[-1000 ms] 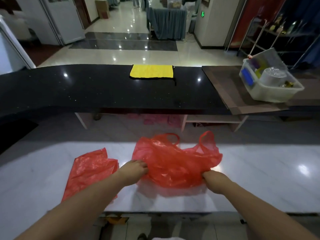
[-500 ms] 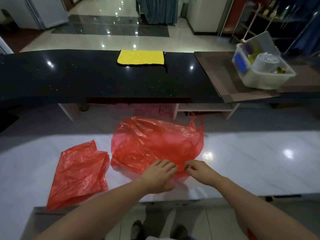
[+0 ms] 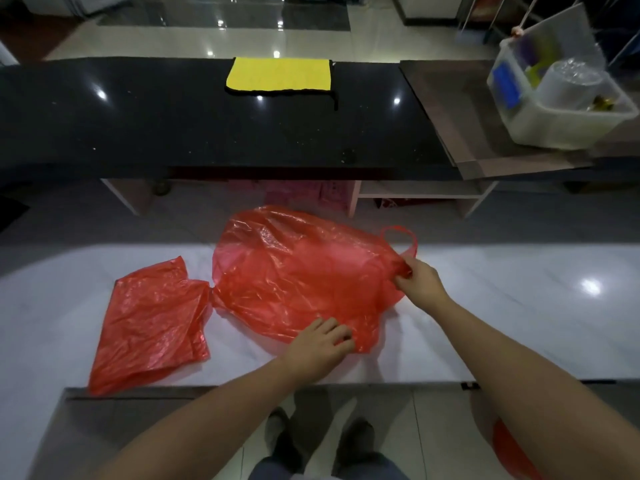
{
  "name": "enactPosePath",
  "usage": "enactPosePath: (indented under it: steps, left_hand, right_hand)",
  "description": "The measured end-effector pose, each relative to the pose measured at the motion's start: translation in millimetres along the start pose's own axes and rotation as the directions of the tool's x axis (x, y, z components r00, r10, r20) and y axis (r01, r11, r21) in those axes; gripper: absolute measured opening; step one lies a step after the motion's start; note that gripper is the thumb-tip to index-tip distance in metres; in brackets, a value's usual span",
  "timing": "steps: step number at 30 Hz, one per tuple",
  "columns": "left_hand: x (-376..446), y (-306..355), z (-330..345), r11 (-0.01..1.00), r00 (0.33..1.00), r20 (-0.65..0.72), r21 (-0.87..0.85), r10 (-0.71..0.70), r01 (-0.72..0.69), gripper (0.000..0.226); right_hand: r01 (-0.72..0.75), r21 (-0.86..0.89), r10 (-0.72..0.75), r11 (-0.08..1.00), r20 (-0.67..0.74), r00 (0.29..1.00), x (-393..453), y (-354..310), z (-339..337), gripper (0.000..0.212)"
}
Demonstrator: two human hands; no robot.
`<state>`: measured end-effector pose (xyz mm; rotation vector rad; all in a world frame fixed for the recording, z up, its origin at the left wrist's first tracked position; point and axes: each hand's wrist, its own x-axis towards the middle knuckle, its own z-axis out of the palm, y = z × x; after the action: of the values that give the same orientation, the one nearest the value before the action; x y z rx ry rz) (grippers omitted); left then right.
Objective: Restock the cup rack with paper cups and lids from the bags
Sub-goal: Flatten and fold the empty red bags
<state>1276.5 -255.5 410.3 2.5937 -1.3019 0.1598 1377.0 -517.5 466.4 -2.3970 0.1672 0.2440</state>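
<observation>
Head view — large red bag (image 3: 304, 271) spread on white marble counter (image 3: 502, 306), its right edge pinched by right hand (image 3: 420, 280), near edge pressed flat by left hand (image 3: 320, 346) with fingers extended, second red bag (image 3: 152, 320) laid flat just beside — yellow cloth (image 3: 278, 75) seen on black counter (image 3: 138, 116) beyond.

Just 1 head cam here, wide-angle, looking forward and steeply down over the near white worktop (image 3: 519, 306) toward the floor (image 3: 207, 39) beyond.

Red bags (image 3: 304, 271), yellow cloth (image 3: 278, 75)
</observation>
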Motion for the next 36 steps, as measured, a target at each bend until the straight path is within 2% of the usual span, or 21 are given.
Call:
enactPosePath:
  steps: [3, 7, 11, 14, 17, 19, 22, 24, 27, 29, 31, 33, 34, 36]
  left_hand:
    - [-10, -4, 0, 0.998, 0.998, 0.051, -0.031, 0.047, -0.046, 0.031]
    - [-38, -10, 4, 0.995, 0.976, 0.197, -0.05, 0.095, -0.087, 0.036]
    - [-41, -6, 4, 0.994, 0.964, 0.259, -0.098, 0.067, -0.043, 0.035]
    - [-29, 4, 2, 0.993, 0.959, 0.275, -0.113, 0.071, -0.041, 0.033]
    - [-14, 14, 0, 0.976, 0.955, 0.294, -0.215, 0.038, 0.028, 0.043]
    - [-3, 12, -5, 0.984, 0.974, 0.228, -0.174, 0.011, 0.03, 0.046]
    - [3, -12, -11, 0.993, 0.999, 0.012, -0.109, -0.049, 0.051, 0.036]
    - [-3, -36, -22, 0.993, 0.993, -0.05, -0.061, -0.107, 0.103, 0.032]
    - [-30, -67, -42, 0.961, 0.956, -0.097, -0.043, -0.276, 0.273, 0.028]
    - [-53, -87, -52, 0.884, 0.87, -0.158, -0.071, -0.467, 0.462, 0.025]
    - [-75, -104, -58, 0.723, 0.703, -0.171, -0.153, -0.691, 0.674, 0.02]
    - [-89, -114, -60, 0.57, 0.561, -0.109, -0.229, -0.821, 0.789, 0.028]
    - [-94, -118, -61, 0.537, 0.539, -0.064, -0.243, -0.84, 0.808, 0.038]
    - [-100, -126, -60, 0.569, 0.588, 0.026, -0.22, -0.809, 0.792, 0.059]
  right_hand:
    - [-0.008, -0.035, 0.004, 0.999, -0.091, 0.996, 13, 5, 4, 0.025]
    - [-0.128, 0.164, 0.177, 0.978, -0.332, 0.927, 31, 10, -10, 0.013]
    - [-0.139, 0.232, 0.206, 0.963, -0.29, 0.935, 39, 17, -10, 0.029]
    - [-0.161, 0.257, 0.226, 0.953, -0.248, 0.942, 38, 14, -8, 0.054]
    - [-0.186, 0.269, 0.262, 0.945, -0.286, 0.922, 28, 11, -12, 0.063]
    - [-0.082, 0.181, 0.146, 0.98, -0.372, 0.917, 16, 10, -14, 0.057]
    - [0.231, -0.097, -0.25, 0.968, -0.456, 0.854, 1, 10, -7, 0.035]
    - [0.419, -0.244, -0.484, 0.875, -0.388, 0.785, -10, 5, 9, 0.025]
    - [0.585, -0.315, -0.655, 0.748, -0.208, 0.726, -31, -9, 42, 0.02]
    - [0.65, -0.336, -0.714, 0.681, -0.111, 0.691, -41, -21, 63, 0.019]
    - [0.71, -0.353, -0.76, 0.61, -0.008, 0.65, -46, -34, 83, 0.018]
    - [0.709, -0.382, -0.716, 0.592, 0.153, 0.681, -48, -45, 101, 0.03]
    - [0.689, -0.406, -0.643, 0.601, 0.267, 0.718, -49, -51, 109, 0.041]
    - [0.641, -0.448, -0.451, 0.623, 0.464, 0.763, -50, -58, 122, 0.059]
